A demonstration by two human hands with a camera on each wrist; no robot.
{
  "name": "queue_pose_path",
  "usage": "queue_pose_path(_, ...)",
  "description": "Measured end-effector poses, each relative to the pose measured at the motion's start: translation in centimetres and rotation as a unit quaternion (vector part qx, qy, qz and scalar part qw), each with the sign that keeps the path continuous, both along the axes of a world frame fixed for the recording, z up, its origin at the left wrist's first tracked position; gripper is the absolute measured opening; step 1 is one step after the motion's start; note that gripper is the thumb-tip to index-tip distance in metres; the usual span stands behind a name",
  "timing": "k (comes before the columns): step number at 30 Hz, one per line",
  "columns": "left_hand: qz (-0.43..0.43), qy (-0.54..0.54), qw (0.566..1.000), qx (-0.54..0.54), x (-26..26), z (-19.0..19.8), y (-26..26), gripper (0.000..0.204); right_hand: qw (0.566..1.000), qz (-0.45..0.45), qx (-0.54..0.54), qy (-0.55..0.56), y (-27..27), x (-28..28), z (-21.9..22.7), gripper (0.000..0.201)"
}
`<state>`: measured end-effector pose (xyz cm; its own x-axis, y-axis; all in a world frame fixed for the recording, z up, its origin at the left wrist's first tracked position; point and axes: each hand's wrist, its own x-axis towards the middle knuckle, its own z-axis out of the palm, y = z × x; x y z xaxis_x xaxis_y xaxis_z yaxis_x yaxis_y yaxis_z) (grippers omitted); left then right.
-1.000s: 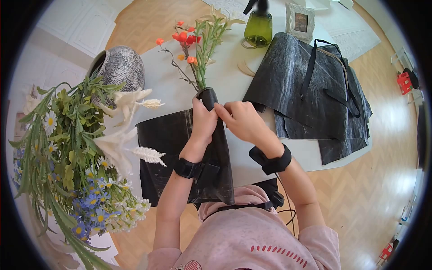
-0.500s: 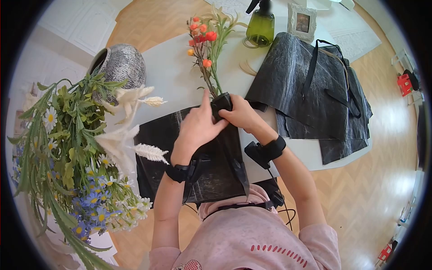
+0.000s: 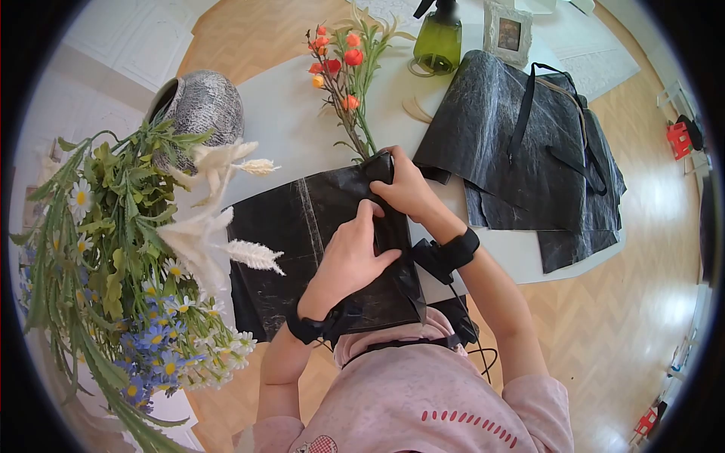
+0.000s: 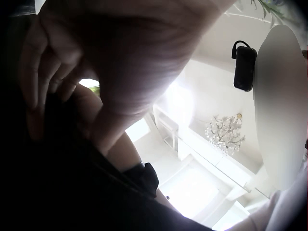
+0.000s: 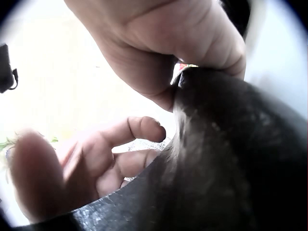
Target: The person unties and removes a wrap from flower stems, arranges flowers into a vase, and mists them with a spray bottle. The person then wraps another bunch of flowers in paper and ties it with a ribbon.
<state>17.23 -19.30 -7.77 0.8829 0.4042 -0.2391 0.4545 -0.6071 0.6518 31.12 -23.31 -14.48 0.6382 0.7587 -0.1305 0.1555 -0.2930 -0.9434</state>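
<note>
Black wrapping paper (image 3: 279,234) lies spread on the table, its right side rolled round the stems of artificial flowers with orange-red heads (image 3: 353,58) and green leaves (image 3: 366,98). At the top of the roll my right hand (image 3: 404,189) grips the gathered paper, thumb on the near side; in the right wrist view the paper (image 5: 216,134) bulges below its fingers. My left hand (image 3: 349,260) lies lower, over the roll, thumb and forefinger apart. The right wrist view shows the left fingers (image 5: 139,130) loosely bent beside the paper's edge.
Daisies and blue flowers (image 3: 155,336) fill the left side, with cream plumes (image 3: 204,230) beside them. Behind stands a grey textured vase (image 3: 208,109). More black sheets (image 3: 521,151) with a ribbon lie right, near a green spray bottle (image 3: 438,45) and picture frame (image 3: 507,34).
The flowers have swung upright and to the right. My right hand has taken over the grip at the top of the roll, while my left hand has let go and slid down the paper.
</note>
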Motion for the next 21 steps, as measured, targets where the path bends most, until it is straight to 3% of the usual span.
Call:
queue_pose_path(1, 0.027, 0.006, 0.991, -0.129, -0.2, -0.2, 0.1, 0.046, 1.000, 0.001, 0.002, 0.002, 0.1, 0.0, 0.0, 0.051)
queue_pose_path(2, 0.027, 0.007, 0.991, -0.129, -0.6, -0.5, 0.1, 0.046, 1.000, 0.001, 0.003, 0.004, 0.1, 0.0, 0.0, 0.051)
queue_pose_path(4, 0.058, -0.093, 0.934, -0.340, -1.5, -1.3, 0.2, 0.049, 1.000, 0.003, 0.010, 0.016, 0.1, -0.1, -0.1, 0.050)
queue_pose_path(9, 0.119, -0.145, 0.952, -0.240, -3.8, -2.7, -0.9, 0.055, 0.999, 0.023, -0.002, 0.034, 0.2, -0.1, 0.1, 0.045)
queue_pose_path(13, 0.120, -0.038, 0.957, -0.260, -4.7, -3.3, -2.0, 0.049, 0.999, 0.008, -0.003, 0.051, 0.2, -0.2, 0.0, 0.044)
queue_pose_path(16, 0.111, -0.097, 0.869, -0.473, -5.0, -4.3, -2.2, 0.018, 0.999, 0.018, 0.004, 0.049, 0.3, -0.3, 0.2, 0.048)
queue_pose_path(17, 0.112, -0.098, 0.869, -0.472, -5.2, -4.3, -1.9, 0.018, 0.999, 0.025, 0.014, 0.035, 0.2, -0.4, 0.2, 0.050)
queue_pose_path(19, 0.034, -0.041, 0.846, -0.531, -5.9, -4.3, -1.0, 0.020, 0.999, 0.040, 0.014, 0.019, 0.2, -0.6, -0.3, 0.054)
queue_pose_path(21, 0.071, -0.015, 0.856, -0.512, -5.8, -4.2, -0.3, 0.020, 0.998, 0.062, 0.018, 0.001, 0.4, -0.9, -0.5, 0.057)
